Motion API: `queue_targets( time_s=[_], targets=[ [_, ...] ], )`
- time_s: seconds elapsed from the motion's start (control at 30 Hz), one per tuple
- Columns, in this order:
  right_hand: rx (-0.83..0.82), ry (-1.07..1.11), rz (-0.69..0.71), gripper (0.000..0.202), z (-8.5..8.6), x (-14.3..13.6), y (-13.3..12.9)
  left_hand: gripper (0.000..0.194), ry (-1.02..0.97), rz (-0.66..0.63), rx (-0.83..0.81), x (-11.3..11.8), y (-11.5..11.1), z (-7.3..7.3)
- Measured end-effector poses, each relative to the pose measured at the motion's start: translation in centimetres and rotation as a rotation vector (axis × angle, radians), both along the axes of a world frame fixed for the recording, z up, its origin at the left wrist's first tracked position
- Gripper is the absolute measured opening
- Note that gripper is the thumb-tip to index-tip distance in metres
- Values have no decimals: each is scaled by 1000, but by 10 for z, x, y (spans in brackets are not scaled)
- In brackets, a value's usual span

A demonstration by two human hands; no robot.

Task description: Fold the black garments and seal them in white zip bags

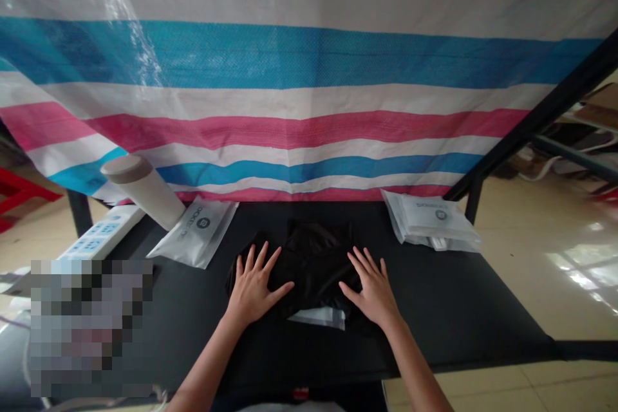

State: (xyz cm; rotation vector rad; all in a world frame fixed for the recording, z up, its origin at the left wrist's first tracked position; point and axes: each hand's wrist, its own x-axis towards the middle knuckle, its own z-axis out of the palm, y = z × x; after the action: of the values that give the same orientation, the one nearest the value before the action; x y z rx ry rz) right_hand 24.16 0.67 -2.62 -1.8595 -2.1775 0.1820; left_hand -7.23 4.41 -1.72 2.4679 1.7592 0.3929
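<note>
A crumpled black cloth (pixel 313 264) lies on the black table (pixel 449 309) in the middle of the head view. My left hand (pixel 253 286) rests palm down on its left side with the fingers spread. On the cloth's right side lies my right hand (pixel 371 286), also flat with its fingers apart. Neither hand grips anything. From under the cloth's near edge, between my hands, a piece of translucent plastic (pixel 321 317) sticks out.
Left of the cloth are a translucent printed pouch (pixel 193 232), a white bottle with a grey lid (pixel 145 192) and a power strip (pixel 103 232). More pouches (pixel 429 219) lie at the back right. A striped sheet (pixel 299 103) hangs behind the table. Bottom left is pixelated.
</note>
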Motion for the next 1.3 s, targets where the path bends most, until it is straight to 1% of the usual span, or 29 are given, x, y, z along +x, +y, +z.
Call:
queue_targets(
  time_s=[0.23, 0.5, 0.87, 1.17, 1.3],
  targets=[
    [-13, 0, 0, 67, -3, 0, 0, 81, 2, 11, -30, 0, -2, 2],
    [-29, 18, -17, 68, -2, 0, -1, 78, -10, 20, -29, 0, -4, 1],
    [-31, 47, -5, 69, 0, 3, -3, 82, 14, 23, -21, 2, -3, 1],
    [-25, 73, 13, 68, 5, 3, -6, 77, 26, 41, -32, 5, -6, 8],
    [-21, 77, 10, 68, 5, 3, -7, 76, 29, 48, -20, 6, -7, 8]
  ],
)
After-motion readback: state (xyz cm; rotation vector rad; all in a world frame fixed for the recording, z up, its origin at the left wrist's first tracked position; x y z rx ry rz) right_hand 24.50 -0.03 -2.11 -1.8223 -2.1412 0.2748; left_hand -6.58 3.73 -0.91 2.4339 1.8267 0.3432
